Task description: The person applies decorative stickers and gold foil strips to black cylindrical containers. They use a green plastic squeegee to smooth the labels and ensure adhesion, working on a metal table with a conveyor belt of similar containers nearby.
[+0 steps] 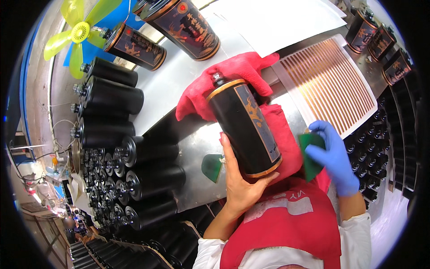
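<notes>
**The bottle lies on its side and only one hand steadies it**

Your black bottle [245, 127] lies tilted on the red cloth [233, 76] in the middle of the desk [197, 148], with its cap toward 11 o'clock and its gold-rimmed base toward 5 o'clock. It is round, so I judge it may roll off the cloth toward the bare metal if your grip becomes loose. A bump there could mark the label or the black finish. The cloth is also bunched under the neck, which may let the bottle rock.

Your left hand [239, 179] is bare. Its fingers are spread, with the palm under the base and the fingers lying along the bottle's left side. It cradles more than it clamps.

Your right hand [329, 157], in a blue glove, is at 3 o'clock from the bottle. It pinches a dark green scraper card [311, 154] between thumb and fingers, just beside the bottle. A second green piece [212, 167] rests on the desk near your left hand.
</notes>
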Demonstrator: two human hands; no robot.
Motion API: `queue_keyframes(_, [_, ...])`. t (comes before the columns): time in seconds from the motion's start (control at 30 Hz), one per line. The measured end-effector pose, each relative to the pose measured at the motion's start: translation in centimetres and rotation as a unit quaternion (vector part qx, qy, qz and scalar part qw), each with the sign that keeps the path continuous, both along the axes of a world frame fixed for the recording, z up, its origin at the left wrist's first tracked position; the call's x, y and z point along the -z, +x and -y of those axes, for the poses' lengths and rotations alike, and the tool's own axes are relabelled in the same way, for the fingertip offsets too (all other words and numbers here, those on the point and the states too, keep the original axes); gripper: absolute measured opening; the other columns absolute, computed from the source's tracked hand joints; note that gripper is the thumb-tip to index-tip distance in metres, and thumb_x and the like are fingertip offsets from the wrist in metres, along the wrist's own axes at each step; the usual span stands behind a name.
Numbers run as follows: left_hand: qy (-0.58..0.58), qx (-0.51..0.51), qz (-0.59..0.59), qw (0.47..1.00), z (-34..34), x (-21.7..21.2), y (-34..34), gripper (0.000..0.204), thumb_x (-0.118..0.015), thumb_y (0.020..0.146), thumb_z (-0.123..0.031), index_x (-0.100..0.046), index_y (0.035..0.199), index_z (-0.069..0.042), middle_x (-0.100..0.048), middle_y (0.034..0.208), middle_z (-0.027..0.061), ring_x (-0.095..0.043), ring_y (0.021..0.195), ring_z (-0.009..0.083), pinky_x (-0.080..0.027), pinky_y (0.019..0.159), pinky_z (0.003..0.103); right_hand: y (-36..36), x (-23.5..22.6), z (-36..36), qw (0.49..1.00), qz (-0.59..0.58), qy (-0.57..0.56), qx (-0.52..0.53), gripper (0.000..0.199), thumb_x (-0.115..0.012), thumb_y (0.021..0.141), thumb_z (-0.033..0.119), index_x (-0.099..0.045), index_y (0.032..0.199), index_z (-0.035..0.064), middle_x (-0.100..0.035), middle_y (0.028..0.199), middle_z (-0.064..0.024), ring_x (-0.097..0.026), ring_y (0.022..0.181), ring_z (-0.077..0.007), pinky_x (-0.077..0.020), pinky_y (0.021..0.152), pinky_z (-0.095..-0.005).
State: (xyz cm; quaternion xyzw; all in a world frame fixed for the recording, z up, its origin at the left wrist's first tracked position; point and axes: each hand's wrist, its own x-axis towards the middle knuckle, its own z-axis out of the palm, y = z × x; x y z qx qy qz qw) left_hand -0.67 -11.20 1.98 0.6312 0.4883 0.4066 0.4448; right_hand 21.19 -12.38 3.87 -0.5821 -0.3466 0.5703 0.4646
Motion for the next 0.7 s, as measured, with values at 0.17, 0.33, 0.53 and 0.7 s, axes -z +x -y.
queue_keyframes(0.17, [-0.017,-0.02,0.033,0.999,-0.1,-0.3,0.6,0.116,-0.081,0.063,0.002,-0.001,0.147,0.002,-0.037,0.141,0.0182,-0.051,0.116,0.0243,-0.043,0.094,0.032,-5.8,-2.9,2.2,0.926,0.262,0.232,-0.139,0.026,-0.064,0.08,0.008,-0.057,0.105,0.0065,-0.063,0.089,-0.0097,-0.067,0.073,-0.0196,-0.0534,0.065,-0.0286])
queue_keyframes(0.33, [0.103,0.007,-0.114,0.988,-0.2,-0.5,0.2,0.108,-0.079,0.065,0.0,-0.007,0.145,0.006,-0.039,0.135,0.0281,-0.045,0.122,0.0378,-0.035,0.102,0.04,-1.9,-1.0,2.5,0.958,0.275,0.08,-0.001,0.027,-0.064,0.081,0.007,-0.054,0.106,0.0056,-0.064,0.091,-0.0111,-0.067,0.073,-0.0193,-0.0527,0.065,-0.0293])
queue_keyframes(0.53, [0.271,0.052,-0.309,0.91,-1.6,-1.3,1.1,0.088,-0.076,0.068,-0.003,-0.026,0.139,0.012,-0.025,0.14,0.0381,-0.028,0.129,0.0538,-0.027,0.105,0.051,-4.7,-2.6,2.5,0.962,0.194,0.121,-0.15,0.032,-0.066,0.08,0.013,-0.054,0.109,0.0063,-0.063,0.092,-0.0123,-0.067,0.077,-0.0251,-0.0537,0.07,-0.0316])
queue_keyframes(0.7, [0.154,0.049,-0.115,0.98,-0.2,2.1,-1.5,0.093,-0.071,0.077,-0.002,-0.008,0.144,0.01,-0.049,0.128,0.0234,-0.052,0.117,0.0331,-0.039,0.098,0.036,-3.0,0.2,1.5,0.986,0.1,0.076,-0.112,0.032,-0.066,0.079,0.009,-0.053,0.107,0.0036,-0.06,0.095,-0.0084,-0.061,0.086,-0.0136,-0.0497,0.076,-0.0276])
